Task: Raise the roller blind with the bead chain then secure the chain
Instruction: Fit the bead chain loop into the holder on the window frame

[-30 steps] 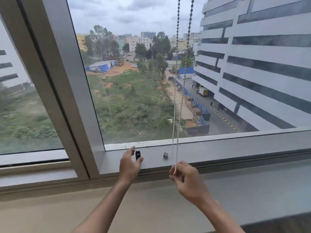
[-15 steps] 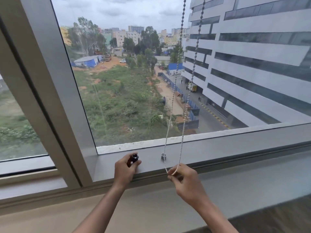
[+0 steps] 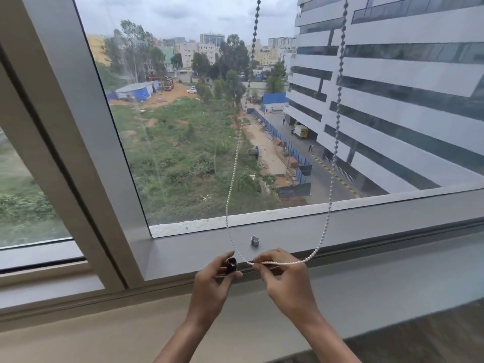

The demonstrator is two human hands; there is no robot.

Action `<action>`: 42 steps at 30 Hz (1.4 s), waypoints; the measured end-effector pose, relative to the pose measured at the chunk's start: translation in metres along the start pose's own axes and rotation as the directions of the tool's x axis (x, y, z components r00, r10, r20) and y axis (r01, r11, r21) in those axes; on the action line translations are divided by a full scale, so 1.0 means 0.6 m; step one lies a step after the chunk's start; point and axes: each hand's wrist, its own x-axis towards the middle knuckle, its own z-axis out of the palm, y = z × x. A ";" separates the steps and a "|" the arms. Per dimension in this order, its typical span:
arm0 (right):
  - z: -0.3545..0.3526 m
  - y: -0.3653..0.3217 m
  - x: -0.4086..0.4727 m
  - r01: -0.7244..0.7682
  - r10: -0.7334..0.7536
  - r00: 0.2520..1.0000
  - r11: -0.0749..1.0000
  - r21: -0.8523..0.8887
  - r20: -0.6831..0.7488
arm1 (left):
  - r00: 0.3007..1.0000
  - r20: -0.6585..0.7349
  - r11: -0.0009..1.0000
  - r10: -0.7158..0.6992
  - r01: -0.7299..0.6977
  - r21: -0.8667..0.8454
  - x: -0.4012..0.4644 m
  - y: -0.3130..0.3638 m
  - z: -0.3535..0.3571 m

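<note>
A white bead chain (image 3: 332, 179) hangs in a wide loop down in front of the window glass; the roller blind itself is out of view above. My right hand (image 3: 284, 277) pinches the bottom of the loop, just above the lower window frame (image 3: 379, 226). My left hand (image 3: 213, 285) holds a small black clip (image 3: 231, 265) against the frame, a few centimetres left of the pinched chain. A small grey metal fitting (image 3: 254, 240) sticks out of the frame just above and between my hands.
A thick grey mullion (image 3: 78, 142) slants up at the left. A beige sill (image 3: 392, 289) runs below the frame. Outside the glass are a green plot, a road and a large white building.
The chain's two strands have spread into a wide loop. My right hand has drawn the bottom of the chain left, nearer the clip. My left hand has closed on the black clip.
</note>
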 end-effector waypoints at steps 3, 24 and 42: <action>0.001 -0.010 -0.005 0.005 -0.005 1.000 1.000 0.030 0.002 | 0.997 -0.038 0.996 -0.060 0.057 -0.061 -0.027 0.010 0.008; -0.026 -0.045 -0.034 0.089 -0.089 0.996 0.990 0.107 -0.005 | 0.984 -0.121 0.986 0.132 -0.142 -0.083 -0.076 0.106 0.023; -0.071 -0.009 -0.022 -0.127 0.119 0.989 0.988 0.090 0.084 | 0.954 -0.186 0.970 0.237 -0.242 -0.006 -0.068 0.117 0.017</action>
